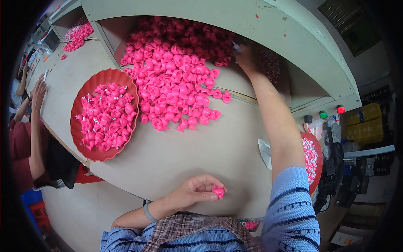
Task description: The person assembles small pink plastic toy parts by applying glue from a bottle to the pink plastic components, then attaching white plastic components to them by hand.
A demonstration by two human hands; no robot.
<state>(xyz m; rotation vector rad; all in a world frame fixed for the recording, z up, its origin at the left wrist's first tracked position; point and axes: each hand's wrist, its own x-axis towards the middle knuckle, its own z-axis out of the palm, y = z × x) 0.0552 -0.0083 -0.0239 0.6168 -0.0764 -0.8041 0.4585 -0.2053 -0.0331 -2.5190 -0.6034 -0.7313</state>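
Observation:
Near the table's front edge, my left hand [195, 191] pinches a small pink plastic figure piece [218, 192] between thumb and fingers. My right arm stretches far forward, and my right hand [248, 59] is in the shadow under the curved hood. A slim pale object [236, 46] sticks out from its fingers; its kind is too dark to make out. To the left of that hand spreads a large heap of pink plastic pieces [172, 80]. A red scalloped bowl [77, 136] at the left holds many similar pieces, some with white bits on them.
The pale green hood [310, 46] arches over the table [184, 147]. A white paper scrap [265, 153] lies beside my right forearm. At the right stands another red bowl [320, 155] of small pink and white parts, below green and red buttons [331, 112]. Another person's hand [39, 93] is at far left.

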